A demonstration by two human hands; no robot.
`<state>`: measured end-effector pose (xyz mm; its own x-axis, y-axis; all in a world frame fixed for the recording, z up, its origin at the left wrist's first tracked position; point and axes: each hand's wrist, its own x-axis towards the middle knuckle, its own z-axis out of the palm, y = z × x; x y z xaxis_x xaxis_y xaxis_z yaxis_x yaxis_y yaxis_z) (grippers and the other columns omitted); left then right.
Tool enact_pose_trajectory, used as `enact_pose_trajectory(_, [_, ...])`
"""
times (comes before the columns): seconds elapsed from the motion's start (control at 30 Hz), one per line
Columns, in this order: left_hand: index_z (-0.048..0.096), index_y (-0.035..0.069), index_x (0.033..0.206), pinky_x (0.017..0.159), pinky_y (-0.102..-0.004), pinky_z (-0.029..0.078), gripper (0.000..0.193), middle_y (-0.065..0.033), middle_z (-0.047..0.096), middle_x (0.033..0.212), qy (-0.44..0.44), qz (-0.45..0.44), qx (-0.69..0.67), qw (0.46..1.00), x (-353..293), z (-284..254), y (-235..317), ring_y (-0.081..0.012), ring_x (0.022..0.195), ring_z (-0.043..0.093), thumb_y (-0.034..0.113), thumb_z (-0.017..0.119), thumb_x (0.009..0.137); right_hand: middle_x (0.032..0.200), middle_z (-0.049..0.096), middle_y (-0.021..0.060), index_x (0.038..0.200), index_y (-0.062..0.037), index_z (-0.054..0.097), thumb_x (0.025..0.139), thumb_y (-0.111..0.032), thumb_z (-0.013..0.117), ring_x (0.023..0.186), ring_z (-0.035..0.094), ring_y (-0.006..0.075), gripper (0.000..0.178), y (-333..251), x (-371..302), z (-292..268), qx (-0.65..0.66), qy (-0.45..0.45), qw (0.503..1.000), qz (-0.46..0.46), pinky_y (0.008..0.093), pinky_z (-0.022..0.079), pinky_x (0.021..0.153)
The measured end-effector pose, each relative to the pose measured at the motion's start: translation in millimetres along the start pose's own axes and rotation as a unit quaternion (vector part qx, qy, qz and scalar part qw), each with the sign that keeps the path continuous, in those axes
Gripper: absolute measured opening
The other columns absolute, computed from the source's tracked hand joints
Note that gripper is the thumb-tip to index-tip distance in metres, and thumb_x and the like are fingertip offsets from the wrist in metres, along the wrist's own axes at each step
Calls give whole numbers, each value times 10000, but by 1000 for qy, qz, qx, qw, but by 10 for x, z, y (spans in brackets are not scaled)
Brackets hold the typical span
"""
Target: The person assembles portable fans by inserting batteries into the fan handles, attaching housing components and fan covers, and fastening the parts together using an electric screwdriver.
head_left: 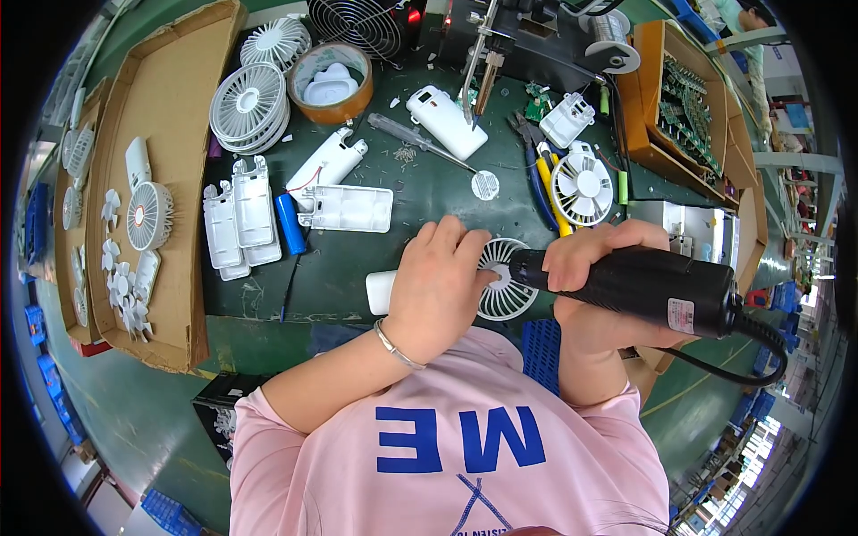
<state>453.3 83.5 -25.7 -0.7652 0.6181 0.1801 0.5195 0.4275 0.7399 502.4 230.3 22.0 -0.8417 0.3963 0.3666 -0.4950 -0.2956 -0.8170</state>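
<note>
My left hand (pixel 440 281) is closed over a white handheld fan (pixel 508 304) near the table's front edge. The fan's round slatted grille shows to the right of my fingers, and its handle end sticks out on the left. My right hand (pixel 597 272) grips a black corded electric screwdriver (pixel 657 284), held nearly level. Its front end is over the grille's middle, close to my left fingertips; whether the bit sits in a screw cannot be seen. Right of the grille lies an open fan head with white blades (pixel 583 186), apart from both hands.
Left stands a cardboard tray (pixel 170 80) with fans and blades. White handle shells (pixel 255 214) and a blue battery cell (pixel 290 223) lie beside a screwdriver (pixel 416 141). Pliers (pixel 541 179), a soldering stand (pixel 527 54), a solder spool (pixel 612 40) and a circuit-board box (pixel 684 112) are right.
</note>
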Motion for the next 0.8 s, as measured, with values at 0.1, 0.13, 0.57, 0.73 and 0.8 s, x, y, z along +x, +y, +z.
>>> enact_pose_trajectory(0.1, [592,49,996,703,-382,427,391,-106,488,859,-5,0,-2,1000,16,4,22,-299,792,496,76,740,635,639,545,134,961,4,439,639,-882,415,553,538,229,943,-18,5,-10,1,0,1000,9,366,483,574])
enact_pose_trajectory(0.13, [592,49,996,703,-382,427,391,-106,488,859,-5,-1,-3,1000,18,1,27,-299,792,496,76,740,635,641,548,135,960,4,440,646,-874,424,555,540,232,932,-17,7,-10,-6,-7,1000,5,367,484,576])
enact_pose_trajectory(0.57, [570,59,1080,850,-403,454,502,-163,437,1264,4,-13,-18,1000,27,-24,63,-316,1013,537,39,752,612,552,492,74,877,-57,422,624,-912,362,443,477,180,893,42,57,12,-73,25,996,41,311,426,463])
enact_pose_trajectory(0.73, [568,64,1084,853,-408,457,508,-166,428,1295,9,10,-11,1000,31,-4,45,-322,1017,541,38,755,613,641,557,157,905,4,458,771,-730,475,582,555,247,747,49,-56,8,-51,0,999,-15,356,475,579])
enact_pose_trajectory(0.8, [568,63,1086,852,-407,457,506,-158,440,1282,1,-3,5,1000,25,-27,51,-322,1018,542,36,754,617,628,552,142,951,-13,487,738,-777,464,562,560,246,794,-69,-69,-30,-50,20,998,-33,358,478,565])
